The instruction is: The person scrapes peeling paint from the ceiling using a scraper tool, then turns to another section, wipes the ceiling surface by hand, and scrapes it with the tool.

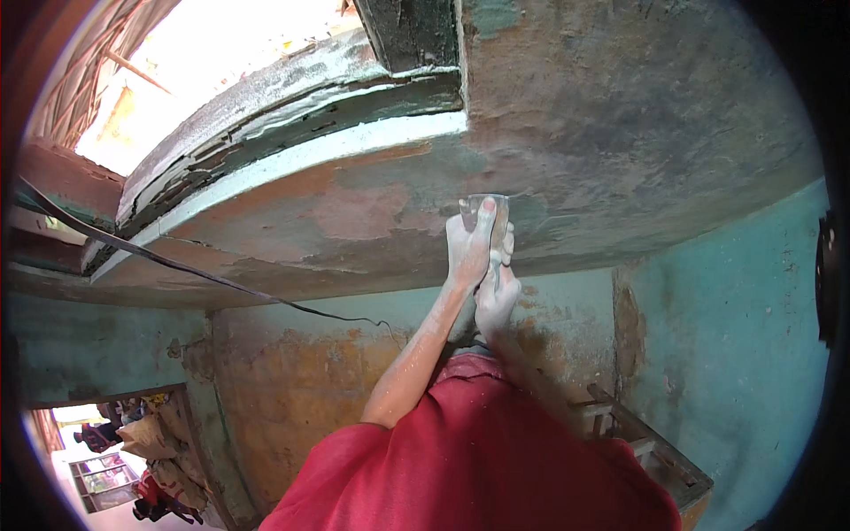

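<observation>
Both my hands are coated in pale dust and meet at a flat scraper or putty knife [501, 216] with a wide metal blade. The blade's edge lies at the patchy, worn wall surface [372, 206]. My left hand [470, 245] presses on the blade, thumb laid along it near the edge. Just below and to the right, my right hand [498, 292] is closed around the handle, which is mostly hidden by the fingers. Up and to the left of the hands runs a white-coated edge [299, 152] below a window opening with a dark, cracked frame [418, 40].
A dark cable [219, 275] hangs across the left side. At lower right stands a wooden ladder-like frame [664, 451] by the turquoise wall [744, 318]. Through a doorway [199, 445] at lower left, people [156, 498] and sacks [149, 438] show.
</observation>
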The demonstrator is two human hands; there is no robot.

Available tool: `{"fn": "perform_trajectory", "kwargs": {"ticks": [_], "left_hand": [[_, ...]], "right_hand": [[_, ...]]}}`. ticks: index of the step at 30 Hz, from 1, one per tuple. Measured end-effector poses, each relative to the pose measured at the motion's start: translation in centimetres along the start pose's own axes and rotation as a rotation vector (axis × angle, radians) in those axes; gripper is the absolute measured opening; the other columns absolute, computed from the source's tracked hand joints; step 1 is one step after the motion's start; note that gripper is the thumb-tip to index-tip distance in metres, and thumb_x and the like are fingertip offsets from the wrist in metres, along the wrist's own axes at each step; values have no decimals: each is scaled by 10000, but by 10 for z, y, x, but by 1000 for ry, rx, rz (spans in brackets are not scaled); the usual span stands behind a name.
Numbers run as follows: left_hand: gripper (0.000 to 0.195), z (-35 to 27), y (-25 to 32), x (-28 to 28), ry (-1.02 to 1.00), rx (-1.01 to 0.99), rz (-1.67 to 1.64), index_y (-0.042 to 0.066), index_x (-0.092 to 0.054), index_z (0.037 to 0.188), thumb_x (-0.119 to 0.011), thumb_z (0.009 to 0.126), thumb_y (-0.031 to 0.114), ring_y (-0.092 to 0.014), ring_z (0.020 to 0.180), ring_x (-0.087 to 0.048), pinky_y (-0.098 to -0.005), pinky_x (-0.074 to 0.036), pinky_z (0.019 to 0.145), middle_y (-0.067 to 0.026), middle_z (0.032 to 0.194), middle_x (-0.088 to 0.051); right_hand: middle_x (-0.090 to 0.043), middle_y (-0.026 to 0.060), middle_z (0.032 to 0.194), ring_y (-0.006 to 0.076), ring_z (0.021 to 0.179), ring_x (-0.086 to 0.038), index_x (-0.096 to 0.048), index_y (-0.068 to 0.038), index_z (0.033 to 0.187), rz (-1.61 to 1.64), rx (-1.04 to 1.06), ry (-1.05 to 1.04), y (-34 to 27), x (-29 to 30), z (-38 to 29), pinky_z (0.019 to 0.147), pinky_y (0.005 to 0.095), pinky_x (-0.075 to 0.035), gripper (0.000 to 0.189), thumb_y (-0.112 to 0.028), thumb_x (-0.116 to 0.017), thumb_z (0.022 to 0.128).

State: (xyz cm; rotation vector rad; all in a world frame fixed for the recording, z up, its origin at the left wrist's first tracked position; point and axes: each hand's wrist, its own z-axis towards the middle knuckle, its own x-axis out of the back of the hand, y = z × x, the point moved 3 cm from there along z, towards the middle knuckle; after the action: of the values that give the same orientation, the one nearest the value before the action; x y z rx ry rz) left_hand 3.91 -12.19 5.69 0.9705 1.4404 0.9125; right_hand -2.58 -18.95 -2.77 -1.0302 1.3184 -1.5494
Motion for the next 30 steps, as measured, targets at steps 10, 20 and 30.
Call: {"fn": "perform_trajectory", "kwargs": {"ticks": [10, 20, 30], "left_hand": [[408, -1, -57, 19, 8, 124, -73, 46, -579, 788, -539, 989, 399, -122, 497, -551, -275, -435, 423, -50, 636, -578], [401, 2, -48, 16, 17, 136, -55, 35, -596, 801, -548, 987, 387, -116, 509, -564, -267, -452, 445, -53, 655, -602], [454, 1, -22, 5, 115, 107, -80, -5, -601, 762, -555, 981, 390, -130, 458, -555, -268, -419, 400, -67, 574, -577]], "right_hand": [[-580, 204, 650, 316, 541, -586, -599, 53, 865, -1, -126, -41, 56, 10, -19, 520, 398, -415, 187, -108, -527, 928], [-558, 198, 607, 329, 515, -574, -587, 51, 843, -6, -101, -8, 55, 2, -15, 509, 409, -407, 179, -96, -520, 919], [-563, 213, 639, 343, 538, -574, -610, 67, 944, -6, -79, 7, 13, 4, -8, 528, 403, -419, 192, -100, -517, 924]]}}
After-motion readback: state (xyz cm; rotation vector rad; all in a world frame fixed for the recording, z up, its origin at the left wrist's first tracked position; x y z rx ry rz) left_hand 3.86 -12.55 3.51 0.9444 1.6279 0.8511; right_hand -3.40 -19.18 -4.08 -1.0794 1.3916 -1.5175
